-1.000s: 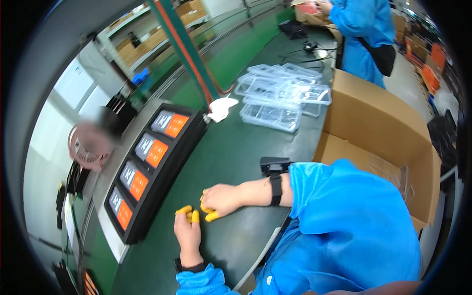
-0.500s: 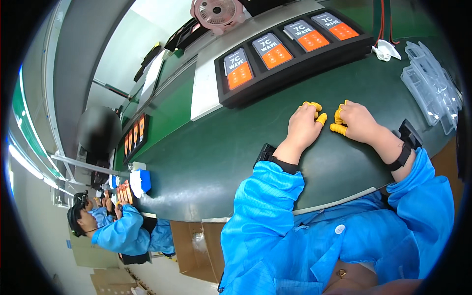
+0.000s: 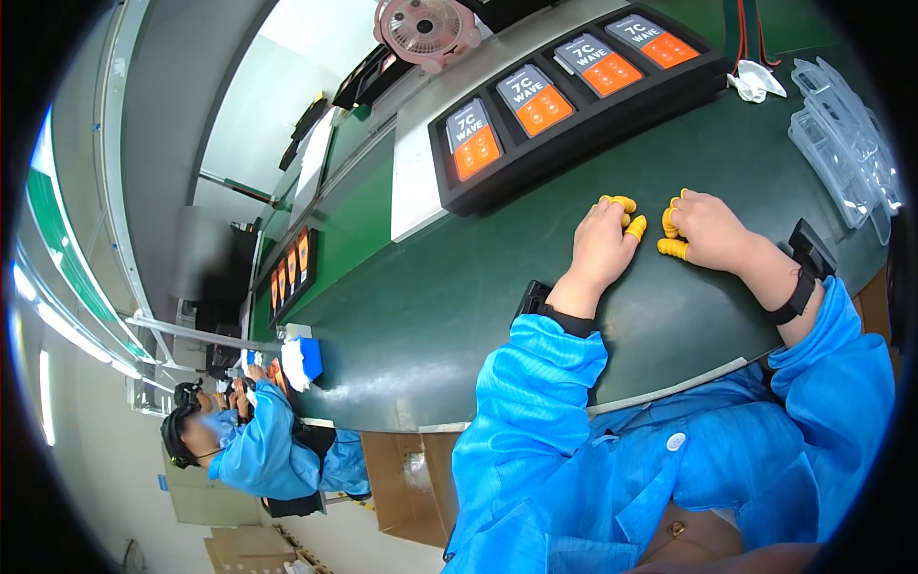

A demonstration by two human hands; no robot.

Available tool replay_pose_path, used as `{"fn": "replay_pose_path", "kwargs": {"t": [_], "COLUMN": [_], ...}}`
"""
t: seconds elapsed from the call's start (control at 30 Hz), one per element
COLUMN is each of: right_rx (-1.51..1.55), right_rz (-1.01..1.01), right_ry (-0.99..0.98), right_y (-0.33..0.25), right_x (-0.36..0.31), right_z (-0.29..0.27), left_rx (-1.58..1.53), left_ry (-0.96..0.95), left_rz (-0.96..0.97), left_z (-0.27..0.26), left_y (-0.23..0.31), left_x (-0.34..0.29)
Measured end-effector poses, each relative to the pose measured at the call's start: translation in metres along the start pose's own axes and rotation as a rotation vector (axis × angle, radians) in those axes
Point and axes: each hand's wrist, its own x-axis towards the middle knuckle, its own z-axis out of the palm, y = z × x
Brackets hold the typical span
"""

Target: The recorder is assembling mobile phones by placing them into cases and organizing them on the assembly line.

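My left hand [image 3: 602,241] rests on the green tabletop [image 3: 478,287], palm down, its fingers loosely bent and the thumb apart from them. Opposite it lies my right hand [image 3: 710,232], also loosely curled, with a small gap between thumb and fingers. Neither hand holds anything that I can see; the palms are hidden. Yellow ribbed finger cots cover the thumb and some fingertips of each hand. Beyond my hands stands a black tray [image 3: 583,120] whose compartments hold several flat grey-and-orange packs [image 3: 535,99].
Clear plastic trays [image 3: 841,143] are stacked at the right, near a crumpled white tissue [image 3: 755,81]. A pink fan [image 3: 426,27] is at the back. At the left are another black tray [image 3: 292,273], a blue box [image 3: 308,359], a co-worker [image 3: 258,435] and a cardboard box [image 3: 411,483].
The whole view has shifted slightly, so the scene sits farther right. My hands keep their pose on the table. A co-worker at the left has moved an arm a little.
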Motion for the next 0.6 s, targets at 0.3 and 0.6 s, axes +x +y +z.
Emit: {"fn": "replay_pose_path", "kwargs": {"t": [0.3,0.6], "right_rx": [-0.007,0.031], "right_rz": [0.003,0.020], "right_ry": [-0.031,-0.039], "right_y": [0.0026,0.0001], "right_x": [0.0004,0.0000], "right_z": [0.0011,-0.0005], "left_rx": [-0.004,0.021], "left_ry": [0.007,0.021], "left_rz": [-0.001,0.009], "left_z": [0.0010,0.0018], "left_y": [-0.0016,-0.0022], "left_x": [0.0013,-0.0002]}}
